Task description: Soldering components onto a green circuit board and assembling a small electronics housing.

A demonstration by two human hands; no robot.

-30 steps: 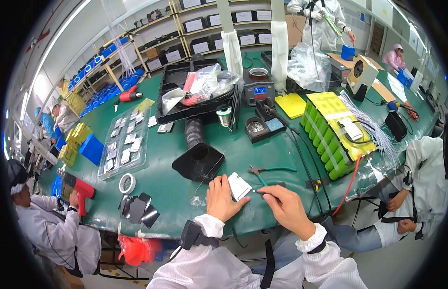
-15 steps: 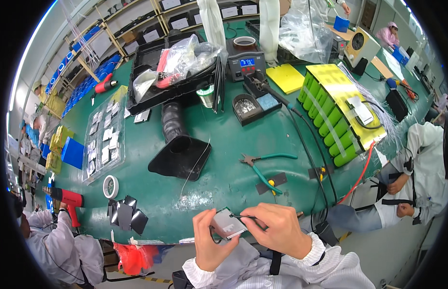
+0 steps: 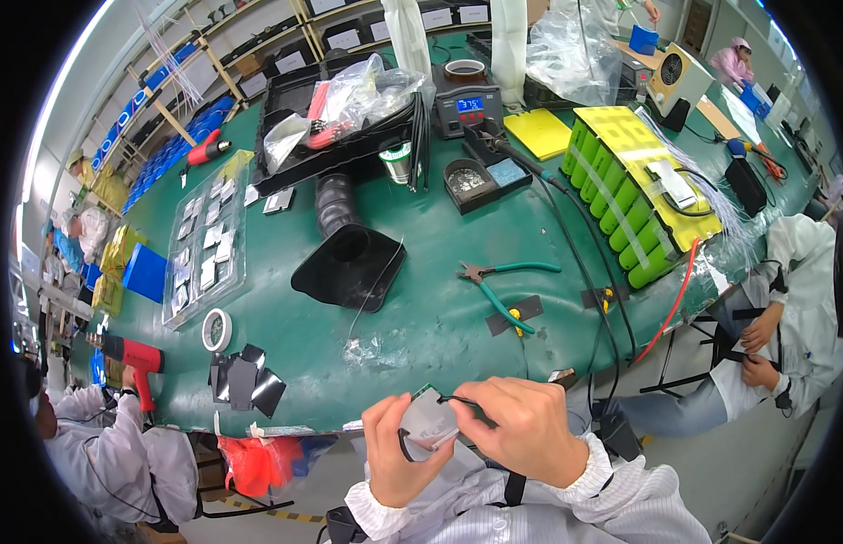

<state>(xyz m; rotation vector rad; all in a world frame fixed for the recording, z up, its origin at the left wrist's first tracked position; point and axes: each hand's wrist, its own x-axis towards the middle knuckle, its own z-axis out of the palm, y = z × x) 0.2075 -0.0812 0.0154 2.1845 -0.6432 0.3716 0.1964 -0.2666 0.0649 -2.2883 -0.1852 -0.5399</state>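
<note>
My left hand [image 3: 396, 455] holds a small flat grey module [image 3: 428, 419] with a green circuit-board edge, gripped between thumb and fingers in front of the bench's near edge. My right hand [image 3: 527, 430] is closed in a pinch on a thin black piece [image 3: 459, 400] whose end touches the module's upper right corner. Whether that piece is a wire or a slim tool I cannot tell. Green-handled pliers [image 3: 490, 288] lie spread on the green bench beyond my hands. Left of them stands a black fume-extraction hood [image 3: 350, 266] with a ribbed hose.
A green-celled battery pack [image 3: 621, 199] stands at right, behind soldering-iron cables. The soldering station [image 3: 467, 111] is at the back. Left are a clear tray [image 3: 206, 249] of modules, a tape roll [image 3: 217, 330], black sheets [image 3: 246, 381] and a co-worker's red heat gun [image 3: 136, 359]. Another person sits at right.
The view has shifted slightly, so the bench items sit a little differently in the picture. Both hands keep their grips, and the module looks tilted a bit more upright.
</note>
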